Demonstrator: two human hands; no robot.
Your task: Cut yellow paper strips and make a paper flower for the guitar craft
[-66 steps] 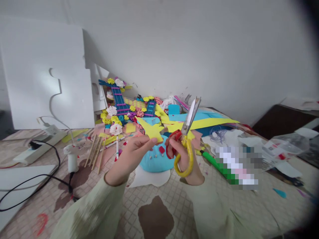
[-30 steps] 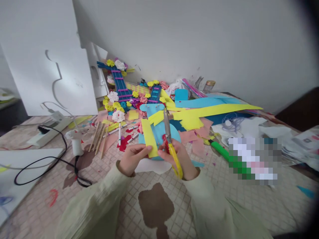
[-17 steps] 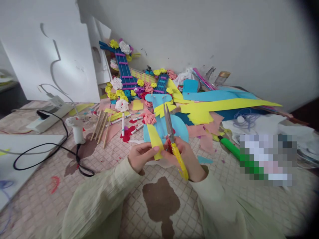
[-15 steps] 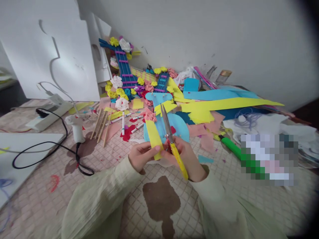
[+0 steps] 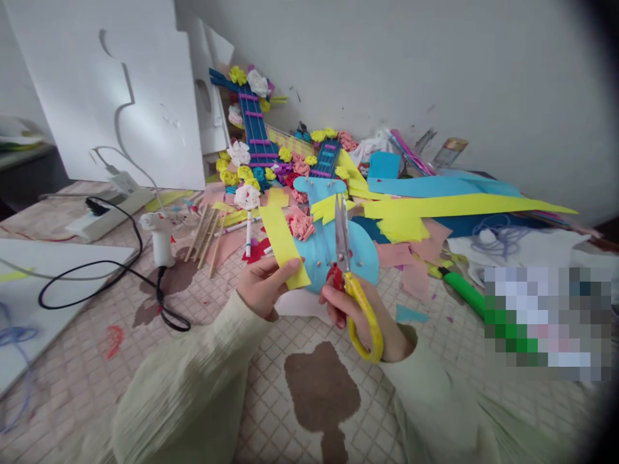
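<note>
Fingers (image 5: 289,268) of the left hand (image 5: 258,283) are pinched on the near end of a yellow strip (image 5: 279,240), its long axis slanted forward and leftward; to its right, clearly apart, scissors (image 5: 342,241), blades nearly together, are gripped by the right hand (image 5: 365,316) above the table (image 5: 264,380).

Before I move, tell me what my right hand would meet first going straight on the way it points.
Most likely the light-blue cutout, seen just beyond your right hand and behind the blades of the scissors it holds; height is unclear, so it might pass above.
</note>
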